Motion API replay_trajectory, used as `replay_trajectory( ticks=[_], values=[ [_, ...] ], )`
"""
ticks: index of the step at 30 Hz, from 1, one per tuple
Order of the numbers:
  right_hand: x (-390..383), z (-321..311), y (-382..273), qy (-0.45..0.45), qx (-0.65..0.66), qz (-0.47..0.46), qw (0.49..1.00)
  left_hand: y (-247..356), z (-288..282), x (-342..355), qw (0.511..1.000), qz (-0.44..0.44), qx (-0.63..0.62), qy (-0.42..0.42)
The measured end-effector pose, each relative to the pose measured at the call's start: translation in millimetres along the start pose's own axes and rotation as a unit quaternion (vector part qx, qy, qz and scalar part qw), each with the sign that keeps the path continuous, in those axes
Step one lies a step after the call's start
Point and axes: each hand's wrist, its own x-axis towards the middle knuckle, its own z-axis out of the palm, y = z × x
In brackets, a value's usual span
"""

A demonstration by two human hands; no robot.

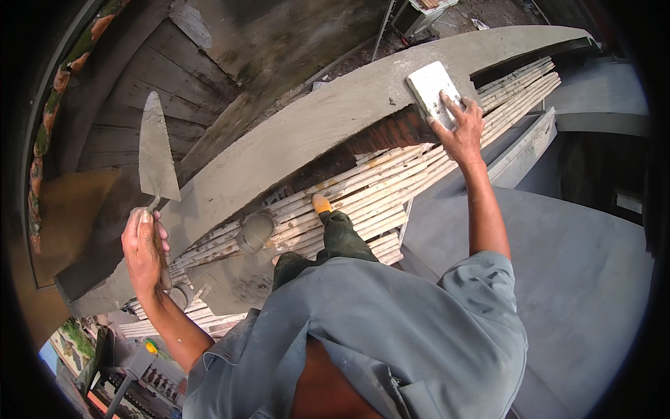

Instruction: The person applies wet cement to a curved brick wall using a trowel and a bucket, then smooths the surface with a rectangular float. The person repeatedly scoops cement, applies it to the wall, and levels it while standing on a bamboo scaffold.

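Observation:
My left hand (144,248) is wrapped round the handle of a pointed trowel (156,150), raised on the left with its cement-smeared blade pointing away from me. My right hand (462,131) grips a white rectangular block (426,80), apparently a plasterer's float. Fingers and thumb lie over its near part, and a few grey smears show on it. The block rests on a long band of grey cement (279,140) that curves across the view from lower left to upper right. Its underside is hidden.
Bamboo poles (377,188) form a scaffold under me, with a yellow-toed shoe (321,204) on them. A round grey cement-coated container (256,232) sits beside my legs. A dark gap with bricks (387,136) runs along the band's near edge. Wooden boards (150,105) stand at far left.

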Motion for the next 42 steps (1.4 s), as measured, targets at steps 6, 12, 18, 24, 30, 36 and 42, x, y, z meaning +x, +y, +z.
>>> replay_trajectory(
  ticks=[6, 12, 18, 24, 30, 36, 42],
  values=[
    [95.3, 13.1, -21.0, -0.019, -0.001, 0.072, 0.997, -12.4, -17.8, -19.7, 0.999, -0.009, -0.019, 0.036],
    [38.4, 26.0, -182.3, -0.055, 0.091, -0.242, 0.964, -26.8, -33.1, -47.2, 0.996, -0.042, -0.034, 0.066],
    [51.4, 1.1, -134.0, -0.051, 0.054, -0.157, 0.985, -50.1, -52.6, -74.8, 0.988, -0.067, -0.056, 0.130],
    [49.4, 17.4, -208.0, -0.046, 0.077, -0.204, 0.975, -76.4, -66.0, -99.0, 0.983, -0.092, -0.060, 0.150],
    [-3.5, 18.7, -270.0, -0.041, 0.150, -0.370, 0.916, -78.8, -59.0, -102.7, 0.980, -0.098, -0.100, 0.141],
    [96.2, 20.7, -72.2, -0.033, -0.010, 0.004, 0.999, -85.7, -65.5, -106.1, 0.979, -0.095, -0.086, 0.157],
    [103.0, 25.3, -65.1, -0.043, -0.029, 0.057, 0.997, -102.0, -71.7, -128.8, 0.964, -0.119, -0.116, 0.207]
  ],
)
